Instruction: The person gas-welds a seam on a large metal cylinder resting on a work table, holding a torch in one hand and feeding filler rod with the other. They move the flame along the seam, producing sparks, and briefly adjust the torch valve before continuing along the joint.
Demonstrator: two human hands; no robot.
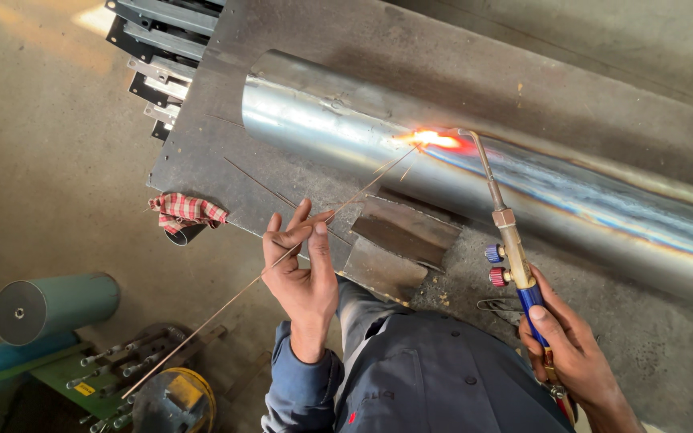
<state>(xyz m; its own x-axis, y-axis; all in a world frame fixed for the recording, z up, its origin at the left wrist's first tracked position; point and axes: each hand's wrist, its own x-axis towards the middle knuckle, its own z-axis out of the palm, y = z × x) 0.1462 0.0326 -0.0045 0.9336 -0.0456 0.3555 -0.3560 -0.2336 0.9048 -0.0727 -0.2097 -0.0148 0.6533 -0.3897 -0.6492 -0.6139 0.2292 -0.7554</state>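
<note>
My left hand (302, 269) pinches a thin coppery filler rod (282, 256) between thumb and fingertips, about midway along its length; the near end trails off over the floor and the far tip reaches the flame (435, 140). I'd judge the rod light and springy, apt to whip if held too far back, so this middle pinch suits it, well clear of the hot tip. My right hand (571, 349) is clenched around the blue grip of the gas torch (515, 256), a brass body with two small red and blue valve knobs and a slim bent nozzle. It looks rigid and moderately heavy toward the head, best held by the grip alone.

The flame plays on the seam of a long sheet-metal tube (346, 120), shiny, smooth and curved, with rainbow heat tint running along the joint. It lies across a dark, scuffed steel worktop (210, 152); I'd take it as hot near the glow and thin-walled enough to dent. Two flat steel offcuts (399, 240) lie just beside my knee. A red checked rag (186, 211) sits at the worktop's edge, and a teal cylinder (54, 305) rests on the floor.
</note>
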